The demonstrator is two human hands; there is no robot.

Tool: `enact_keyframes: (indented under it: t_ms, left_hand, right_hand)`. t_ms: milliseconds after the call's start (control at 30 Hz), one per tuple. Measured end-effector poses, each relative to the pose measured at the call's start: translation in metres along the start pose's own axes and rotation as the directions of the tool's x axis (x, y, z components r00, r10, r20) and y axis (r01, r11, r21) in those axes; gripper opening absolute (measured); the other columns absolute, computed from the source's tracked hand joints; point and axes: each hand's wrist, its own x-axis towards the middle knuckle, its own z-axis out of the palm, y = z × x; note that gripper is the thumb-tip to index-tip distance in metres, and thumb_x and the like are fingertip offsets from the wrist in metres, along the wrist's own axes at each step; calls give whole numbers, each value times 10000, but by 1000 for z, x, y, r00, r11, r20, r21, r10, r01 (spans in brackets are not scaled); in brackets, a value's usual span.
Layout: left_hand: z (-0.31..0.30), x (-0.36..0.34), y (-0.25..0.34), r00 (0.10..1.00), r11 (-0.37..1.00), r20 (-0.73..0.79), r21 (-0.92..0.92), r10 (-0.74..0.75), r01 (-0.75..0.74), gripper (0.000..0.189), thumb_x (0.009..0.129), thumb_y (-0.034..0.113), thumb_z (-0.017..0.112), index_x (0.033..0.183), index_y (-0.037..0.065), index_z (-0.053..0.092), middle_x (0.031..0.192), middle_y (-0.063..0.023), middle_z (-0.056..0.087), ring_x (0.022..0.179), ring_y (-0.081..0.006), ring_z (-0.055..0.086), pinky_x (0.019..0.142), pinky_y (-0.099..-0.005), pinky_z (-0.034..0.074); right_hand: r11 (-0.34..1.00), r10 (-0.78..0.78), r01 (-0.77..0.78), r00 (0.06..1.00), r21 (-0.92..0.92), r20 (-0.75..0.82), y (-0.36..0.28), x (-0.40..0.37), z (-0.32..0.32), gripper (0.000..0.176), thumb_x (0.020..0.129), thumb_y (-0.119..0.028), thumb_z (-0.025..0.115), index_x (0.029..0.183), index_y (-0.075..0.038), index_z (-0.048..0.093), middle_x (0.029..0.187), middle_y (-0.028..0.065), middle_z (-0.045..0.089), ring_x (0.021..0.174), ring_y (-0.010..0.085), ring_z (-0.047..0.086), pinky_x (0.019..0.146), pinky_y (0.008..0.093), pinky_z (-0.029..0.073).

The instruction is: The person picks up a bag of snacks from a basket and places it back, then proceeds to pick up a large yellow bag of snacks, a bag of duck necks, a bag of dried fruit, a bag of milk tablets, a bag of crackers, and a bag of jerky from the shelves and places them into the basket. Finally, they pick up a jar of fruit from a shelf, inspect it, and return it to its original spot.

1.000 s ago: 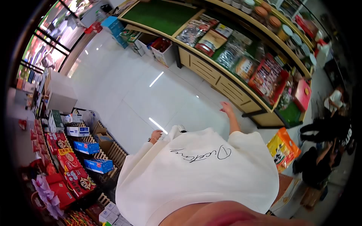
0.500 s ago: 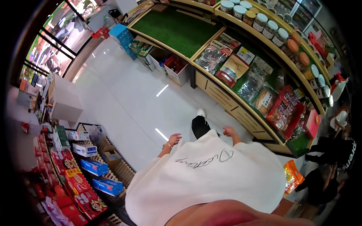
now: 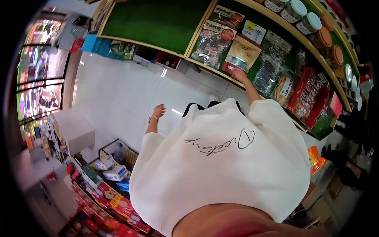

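Observation:
My right hand (image 3: pixel 239 74) reaches over the front edge of the display counter. Its fingers close on the lower edge of a tan and red-brown food pouch (image 3: pixel 245 49), which lies on the green lining. Clear bags of dark packaged food (image 3: pixel 213 44) lie to the left of the pouch, and a bag of dark sticks (image 3: pixel 267 75) lies to its right. My left hand (image 3: pixel 158 111) hangs over the floor with its fingers loosely bent and apart, holding nothing.
Jars with pale blue lids (image 3: pixel 295 11) and orange lids (image 3: pixel 324 37) line the upper shelf. A red tray of snacks (image 3: pixel 306 94) stands at the counter's right. Boxes sit under the counter. Red packages (image 3: pixel 118 201) are stacked lower left. People in dark clothes (image 3: pixel 347 166) are at far right.
My right hand has moved forward from beside my body to the tan pouch. I have come closer to the counter. My left hand has shifted away from my body.

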Motion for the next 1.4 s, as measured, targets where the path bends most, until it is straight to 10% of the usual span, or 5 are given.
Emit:
enact_keyframes:
  t_ms: [100, 167, 533, 900, 1400]
  left_hand:
    - [5, 59, 96, 925, 866, 368, 488, -93, -107, 310, 824, 277, 521, 1073, 105, 586, 852, -29, 636, 703, -105, 552, 597, -217, 411]
    - [24, 106, 157, 872, 683, 386, 551, 301, -479, 335, 832, 308, 481, 983, 43, 622, 786, -71, 642, 682, -154, 587, 610, -282, 457]
    - [231, 188, 356, 582, 547, 477, 228, 659, -806, 454, 847, 158, 542, 1227, -46, 403, 829, -75, 552, 716, -146, 509, 642, -254, 418]
    - [250, 185, 408, 729, 763, 684, 483, -23, -430, 742, 758, 262, 695, 1309, -41, 302, 1070, -144, 570, 1022, -188, 525, 844, -267, 406]
    - [266, 11, 419, 196, 373, 970, 130, 144, -919, 247, 725, 203, 716, 804, -26, 669, 781, -79, 631, 775, -153, 570, 707, -281, 440]
  right_hand:
    - [962, 65, -72, 997, 262, 34, -52, -3, 4, 220, 850, -195, 514, 1002, -52, 583, 767, 49, 629, 659, 124, 588, 569, 259, 476]
    - [922, 84, -94, 995, 375, 43, -48, 3, 16, 227, 853, -172, 499, 1007, -28, 582, 772, 61, 626, 672, 125, 594, 585, 249, 484]
    - [773, 367, -176, 908, 610, -203, -56, 64, 62, 486, 764, -196, 632, 1184, -10, 475, 940, 99, 609, 845, 194, 580, 741, 297, 461]
    - [707, 496, -337, 863, 622, -95, -106, 104, 55, 878, 656, -270, 748, 1323, 62, 285, 940, 109, 551, 827, 176, 552, 716, 282, 445]
    - [721, 407, 312, 532, 619, -742, -136, -98, 88, 321, 770, -162, 687, 1033, -26, 562, 716, -37, 453, 656, 44, 402, 608, 196, 348]
